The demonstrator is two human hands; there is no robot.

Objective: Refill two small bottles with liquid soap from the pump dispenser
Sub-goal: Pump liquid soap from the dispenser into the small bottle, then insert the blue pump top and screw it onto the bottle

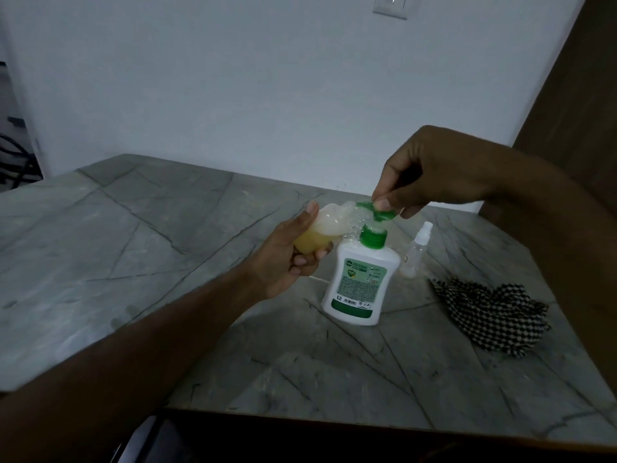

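A grey stone counter [140, 228] crossed by dark veins fills the lower view, its far edge meeting a plain white wall [233, 78]. Near the counter's right edge lies a crumpled black-and-white checked cloth [490, 315]. A white switch plate [391, 6] sits high on the wall at the top of the view, a dark brown panel [574, 105] stands past the counter's right far corner, and some dark cables [16, 162] show at the far left beyond the counter's left edge.

dispenser [359, 282] – white, green pump | cloth [490, 315] – black-white check | table [167, 228] grey-veined
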